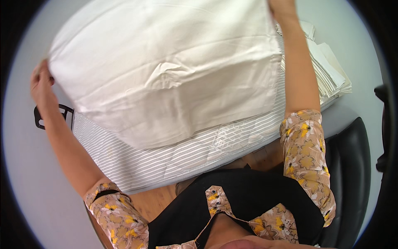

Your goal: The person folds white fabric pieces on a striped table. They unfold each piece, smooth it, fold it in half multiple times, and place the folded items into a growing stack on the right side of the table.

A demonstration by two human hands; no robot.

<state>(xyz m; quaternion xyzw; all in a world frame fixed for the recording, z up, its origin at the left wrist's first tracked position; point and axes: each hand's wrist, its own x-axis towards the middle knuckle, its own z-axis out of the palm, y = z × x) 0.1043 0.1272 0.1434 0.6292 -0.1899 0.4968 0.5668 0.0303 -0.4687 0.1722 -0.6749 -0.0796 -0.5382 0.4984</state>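
Note:
A large white cloth (174,83), wrinkled and creased near its middle, is stretched between my two hands. My left hand (42,85) grips its left edge with the fingers closed. At the far right, my right hand (284,11) is closed on the opposite edge and partly cut off by the top of the view. The cloth hangs over a padded, striped board cover (112,153) and hides much of it. Its near edge sags in a curve toward me.
Folded white cloths (329,72) lie stacked on the board's right end, beyond my right forearm. A black bracket (54,117) sticks out at the board's left end. To my right stands a black padded chair (350,166). Wooden floor (155,203) shows below the board.

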